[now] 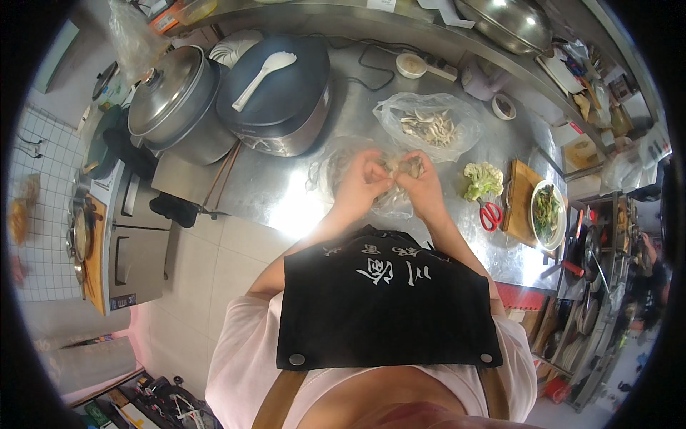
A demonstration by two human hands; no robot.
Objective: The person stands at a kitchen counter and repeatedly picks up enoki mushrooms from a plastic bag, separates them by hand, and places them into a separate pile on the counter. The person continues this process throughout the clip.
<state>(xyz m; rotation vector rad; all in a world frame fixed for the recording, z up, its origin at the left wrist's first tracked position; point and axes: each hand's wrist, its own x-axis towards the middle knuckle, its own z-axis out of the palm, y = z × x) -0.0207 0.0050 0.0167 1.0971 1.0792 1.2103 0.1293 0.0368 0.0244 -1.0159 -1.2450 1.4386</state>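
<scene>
My left hand [367,179] and my right hand [420,179] meet over the steel table, fingertips pinched together. Between them is a clump of greyish mushroom [411,167], which looks like oyster mushroom; the fingers partly cover it. Under both hands spreads a clear plastic bag [327,169] with more mushrooms inside, blurred by the film. Just beyond my right hand, a second clear bag [469,126] lies open around a heap of pale mushroom strips [429,127].
Left of my hands stand a dark rice cooker [300,107] with a white rice paddle [262,80] on its lid and a large lidded pot [169,102]. To the right lie cauliflower [482,179], red-handled scissors [490,215] and a cutting board [514,201] beside a dish of greens [546,214].
</scene>
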